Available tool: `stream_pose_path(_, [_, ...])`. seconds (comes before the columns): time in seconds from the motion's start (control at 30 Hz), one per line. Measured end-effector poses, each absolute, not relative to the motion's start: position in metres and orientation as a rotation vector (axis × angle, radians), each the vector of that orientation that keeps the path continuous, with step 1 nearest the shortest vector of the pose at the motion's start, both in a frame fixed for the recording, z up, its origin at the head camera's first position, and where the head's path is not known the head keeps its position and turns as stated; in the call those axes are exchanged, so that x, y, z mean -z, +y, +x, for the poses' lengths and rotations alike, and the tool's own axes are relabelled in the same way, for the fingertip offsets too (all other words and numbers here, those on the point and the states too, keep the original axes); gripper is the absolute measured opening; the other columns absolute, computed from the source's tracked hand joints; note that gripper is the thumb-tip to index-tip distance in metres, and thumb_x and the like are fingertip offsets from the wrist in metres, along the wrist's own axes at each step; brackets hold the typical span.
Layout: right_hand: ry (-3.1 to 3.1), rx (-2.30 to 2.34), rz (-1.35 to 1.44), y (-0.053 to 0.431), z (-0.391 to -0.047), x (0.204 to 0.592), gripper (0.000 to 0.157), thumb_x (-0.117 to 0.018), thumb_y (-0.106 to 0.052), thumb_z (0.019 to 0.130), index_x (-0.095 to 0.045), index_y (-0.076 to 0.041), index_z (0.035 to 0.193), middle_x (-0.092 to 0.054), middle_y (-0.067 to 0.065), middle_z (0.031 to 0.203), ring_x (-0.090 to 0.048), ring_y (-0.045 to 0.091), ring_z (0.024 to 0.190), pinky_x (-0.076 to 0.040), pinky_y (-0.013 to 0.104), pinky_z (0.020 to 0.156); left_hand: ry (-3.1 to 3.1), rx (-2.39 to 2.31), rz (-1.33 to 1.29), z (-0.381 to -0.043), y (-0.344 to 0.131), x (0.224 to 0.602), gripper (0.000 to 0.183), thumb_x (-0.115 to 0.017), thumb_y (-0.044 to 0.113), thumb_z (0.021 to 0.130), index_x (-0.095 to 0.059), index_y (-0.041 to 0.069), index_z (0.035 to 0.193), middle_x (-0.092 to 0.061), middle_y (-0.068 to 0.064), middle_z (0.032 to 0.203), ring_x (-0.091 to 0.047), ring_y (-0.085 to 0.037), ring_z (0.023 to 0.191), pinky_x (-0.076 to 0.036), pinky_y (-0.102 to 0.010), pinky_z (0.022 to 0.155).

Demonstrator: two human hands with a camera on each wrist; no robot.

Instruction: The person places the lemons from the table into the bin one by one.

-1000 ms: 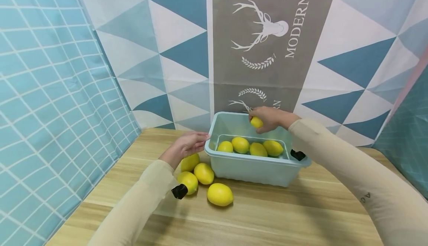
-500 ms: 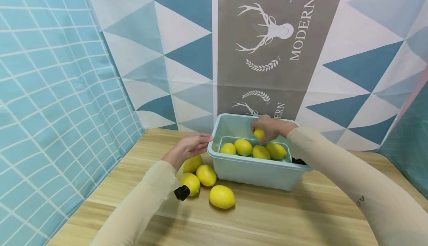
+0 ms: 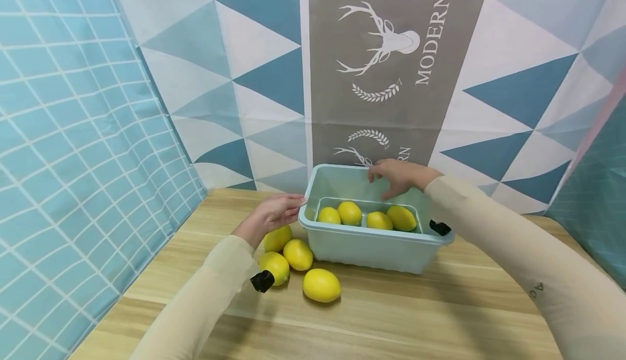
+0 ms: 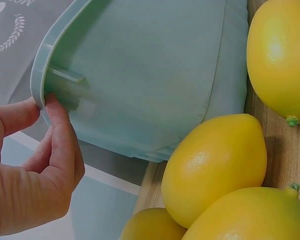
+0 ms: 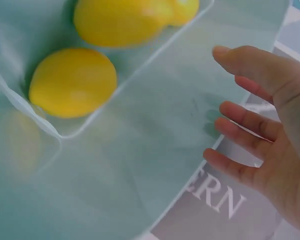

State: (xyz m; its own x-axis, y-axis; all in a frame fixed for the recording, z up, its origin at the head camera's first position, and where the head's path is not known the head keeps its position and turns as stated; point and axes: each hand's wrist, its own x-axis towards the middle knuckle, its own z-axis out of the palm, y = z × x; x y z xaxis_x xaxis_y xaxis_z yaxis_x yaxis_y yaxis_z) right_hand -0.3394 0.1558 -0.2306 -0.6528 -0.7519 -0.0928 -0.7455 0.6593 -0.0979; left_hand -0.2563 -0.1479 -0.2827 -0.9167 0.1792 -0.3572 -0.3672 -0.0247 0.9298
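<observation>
A pale blue-green plastic bin (image 3: 362,248) stands on the table, with several yellow lemons (image 3: 402,218) lying on its floor. At its left end, my left hand (image 3: 275,214) pinches the rim between thumb and fingers, which the left wrist view shows close up. My right hand (image 3: 398,176) hovers over the bin's back part, fingers spread and holding nothing. Below it in the right wrist view, one lemon (image 5: 72,82) lies in a corner of the bin. Outside the bin, a lemon (image 3: 321,285) lies by the front wall and several more (image 3: 298,255) cluster below my left hand.
The bin is close to a patterned cloth backdrop (image 3: 264,66) behind the wooden table (image 3: 391,316). A blue gridded cloth (image 3: 73,131) hangs along the left edge, and a teal cloth (image 3: 596,197) along the right.
Half a second ago my right hand held a lemon over the bin; it has let go and its fingers have spread. My left hand has stayed on the rim.
</observation>
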Motion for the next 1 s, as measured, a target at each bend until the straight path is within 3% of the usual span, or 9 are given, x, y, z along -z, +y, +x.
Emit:
stream_pose_path(0.7, [2.909, 0.071, -1.091, 0.223, -0.318, 0.213, 0.038, -0.077, -0.018, 0.081, -0.063, -0.003, 0.113, -0.061, 0.017, 0.114, -0.059, 0.034, 0.105, -0.053, 0.053, 0.092, 1.892, -1.982, -0.180, -0.252, -0.144, 0.285, 0.050, -0.050, 0.013, 0.100, -0.037, -0.006, 0.144, -0.065, 0.008, 0.077, -0.064, -0.002, 0.068, -0.057, -0.013, 0.066])
stream_pose_path(1.0, [3.018, 0.248, -0.966, 0.250, -0.303, 0.224, 0.054, -0.076, -0.016, 0.082, -0.051, 0.000, 0.127, -0.057, 0.021, 0.121, -0.056, 0.037, 0.110, -0.052, 0.054, 0.093, 1.907, -1.991, -0.205, -0.255, -0.145, 0.280, 0.050, -0.053, 0.012, 0.098, -0.038, -0.005, 0.144, -0.066, 0.007, 0.076, -0.064, -0.003, 0.067, -0.057, -0.014, 0.066])
